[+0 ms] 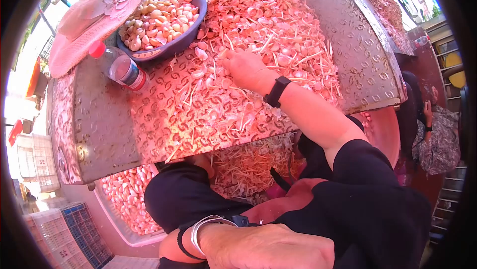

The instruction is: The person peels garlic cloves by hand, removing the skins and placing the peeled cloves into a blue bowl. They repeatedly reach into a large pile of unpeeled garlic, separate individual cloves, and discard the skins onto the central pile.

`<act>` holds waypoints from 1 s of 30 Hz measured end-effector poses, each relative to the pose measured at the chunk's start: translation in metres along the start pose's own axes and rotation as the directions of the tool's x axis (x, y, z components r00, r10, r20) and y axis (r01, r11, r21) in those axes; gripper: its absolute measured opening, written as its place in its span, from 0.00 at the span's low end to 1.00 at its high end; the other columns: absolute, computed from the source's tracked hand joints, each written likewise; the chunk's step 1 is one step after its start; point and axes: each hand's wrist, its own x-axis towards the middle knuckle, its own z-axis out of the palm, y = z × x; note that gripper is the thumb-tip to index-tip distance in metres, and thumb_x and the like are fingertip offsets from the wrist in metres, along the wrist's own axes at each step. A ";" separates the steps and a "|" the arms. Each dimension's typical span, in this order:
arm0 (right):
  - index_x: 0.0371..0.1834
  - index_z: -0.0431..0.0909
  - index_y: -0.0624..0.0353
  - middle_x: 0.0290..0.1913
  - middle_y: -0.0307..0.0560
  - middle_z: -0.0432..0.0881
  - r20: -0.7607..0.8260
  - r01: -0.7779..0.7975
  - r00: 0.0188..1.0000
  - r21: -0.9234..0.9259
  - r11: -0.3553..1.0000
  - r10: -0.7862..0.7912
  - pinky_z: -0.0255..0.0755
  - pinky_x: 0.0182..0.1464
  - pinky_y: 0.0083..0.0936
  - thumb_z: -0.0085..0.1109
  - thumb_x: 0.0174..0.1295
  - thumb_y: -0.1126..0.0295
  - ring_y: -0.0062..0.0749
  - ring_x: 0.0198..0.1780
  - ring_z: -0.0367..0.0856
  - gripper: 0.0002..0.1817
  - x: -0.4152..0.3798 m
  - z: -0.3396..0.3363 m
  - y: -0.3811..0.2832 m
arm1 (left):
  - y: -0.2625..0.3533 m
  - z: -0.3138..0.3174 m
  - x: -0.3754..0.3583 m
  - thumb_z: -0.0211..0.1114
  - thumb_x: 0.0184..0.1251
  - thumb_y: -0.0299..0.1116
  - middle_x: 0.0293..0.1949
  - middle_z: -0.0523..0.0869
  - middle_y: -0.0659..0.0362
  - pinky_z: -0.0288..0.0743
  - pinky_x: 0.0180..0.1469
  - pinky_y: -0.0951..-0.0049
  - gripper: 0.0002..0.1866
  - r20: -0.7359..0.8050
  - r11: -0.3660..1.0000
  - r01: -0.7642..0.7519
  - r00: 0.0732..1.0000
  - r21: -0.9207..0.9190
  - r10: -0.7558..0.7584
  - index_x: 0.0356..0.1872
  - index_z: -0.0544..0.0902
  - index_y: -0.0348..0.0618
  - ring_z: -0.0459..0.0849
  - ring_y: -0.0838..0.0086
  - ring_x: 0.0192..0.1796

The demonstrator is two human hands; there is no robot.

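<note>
My right hand, with a black band on the wrist, reaches onto a heap of garlic cloves, loose skins and dry stalks on the metal tabletop. Its fingertips are drawn together at the heap's near left side; whatever is between them is too small to make out. Low in the view, my left hand is curled over my lap, back upward, wearing a silver bangle and a dark cord. Its fingertips are hidden, as is anything inside them. Up and left of my right hand stands a blue basin full of garlic cloves.
A pink sun hat and a plastic bottle lie beside the basin. Below the table's edge is a pale tub of cloves. Skins and stalks cover the ground. Crates stand left; another person sits right.
</note>
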 end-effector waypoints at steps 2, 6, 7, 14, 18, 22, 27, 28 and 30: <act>0.40 0.75 0.57 0.43 0.46 0.75 -0.002 0.042 0.999 -0.010 0.999 -0.042 0.72 0.47 0.37 0.55 0.50 0.74 0.42 0.49 0.74 0.12 -0.006 0.002 0.000 | 0.001 0.001 -0.001 0.54 0.67 0.32 0.34 0.78 0.52 0.73 0.31 0.75 0.11 -0.014 1.000 -0.008 1.000 -0.007 0.008 0.39 0.77 0.34 0.79 0.65 0.32; 0.38 0.75 0.57 0.41 0.47 0.75 -0.066 0.067 0.996 0.052 0.996 -0.064 0.72 0.46 0.37 0.55 0.49 0.73 0.40 0.48 0.74 0.11 -0.010 0.000 -0.012 | 0.003 0.002 -0.003 0.54 0.67 0.31 0.33 0.78 0.51 0.73 0.31 0.74 0.10 -0.084 1.000 -0.030 0.996 0.008 0.031 0.38 0.77 0.33 0.79 0.65 0.32; 0.37 0.75 0.57 0.40 0.46 0.75 -0.084 0.146 0.986 0.008 0.989 -0.145 0.73 0.45 0.37 0.55 0.49 0.72 0.40 0.47 0.75 0.11 -0.009 0.007 -0.015 | 0.001 0.000 -0.003 0.54 0.67 0.31 0.33 0.78 0.51 0.73 0.31 0.74 0.10 -0.087 1.000 -0.027 0.996 0.008 0.028 0.38 0.77 0.33 0.79 0.65 0.32; 0.38 0.74 0.57 0.34 0.45 0.77 -0.103 0.079 0.992 0.021 0.997 -0.077 0.73 0.40 0.35 0.56 0.51 0.70 0.40 0.40 0.78 0.11 0.007 0.005 -0.016 | 0.013 -0.062 -0.009 0.54 0.59 0.27 0.32 0.73 0.47 0.65 0.15 0.83 0.09 -0.558 0.973 0.067 0.809 -0.220 -0.182 0.39 0.71 0.34 0.74 0.73 0.21; 0.46 0.75 0.57 0.36 0.44 0.80 -0.114 -0.118 0.970 0.559 0.821 0.217 0.75 0.40 0.27 0.58 0.56 0.70 0.30 0.37 0.80 0.14 -0.005 -0.015 -0.004 | 0.010 -0.100 -0.017 0.51 0.64 0.31 0.42 0.75 0.45 0.65 0.15 0.85 0.13 -0.733 0.987 0.011 0.668 -0.163 -0.128 0.46 0.71 0.35 0.78 0.70 0.31; 0.45 0.76 0.60 0.37 0.38 0.80 0.226 -0.204 0.938 0.973 -0.107 0.263 0.76 0.35 0.17 0.58 0.59 0.67 0.20 0.37 0.80 0.13 -0.039 -0.051 -0.003 | 0.000 -0.110 -0.016 0.48 0.66 0.33 0.45 0.78 0.46 0.65 0.17 0.85 0.16 -0.808 0.990 0.103 0.574 -0.092 -0.134 0.50 0.72 0.34 0.80 0.71 0.35; 0.47 0.75 0.60 0.36 0.37 0.81 0.299 -0.282 0.929 0.954 -0.105 0.218 0.72 0.36 0.13 0.59 0.58 0.68 0.17 0.36 0.78 0.15 -0.079 -0.065 0.017 | -0.005 -0.110 -0.025 0.51 0.65 0.27 0.40 0.79 0.49 0.62 0.16 0.87 0.13 -0.856 0.974 0.225 0.510 0.039 -0.083 0.49 0.72 0.33 0.80 0.73 0.33; 0.46 0.76 0.59 0.36 0.36 0.81 0.310 -0.306 0.926 0.951 -0.052 0.217 0.71 0.34 0.12 0.59 0.58 0.68 0.16 0.35 0.78 0.14 -0.087 -0.062 0.020 | 0.000 -0.102 -0.027 0.53 0.64 0.26 0.39 0.77 0.50 0.61 0.16 0.88 0.14 -0.874 0.969 0.241 0.480 0.049 -0.075 0.49 0.72 0.33 0.76 0.74 0.31; 0.44 0.77 0.58 0.35 0.36 0.81 0.334 -0.329 0.921 0.943 -0.059 0.198 0.70 0.33 0.11 0.60 0.58 0.67 0.15 0.34 0.78 0.13 -0.099 -0.054 0.023 | 0.019 -0.071 -0.035 0.55 0.62 0.23 0.36 0.75 0.51 0.58 0.14 0.89 0.13 -0.890 0.980 0.194 0.454 0.046 -0.048 0.48 0.72 0.33 0.70 0.78 0.26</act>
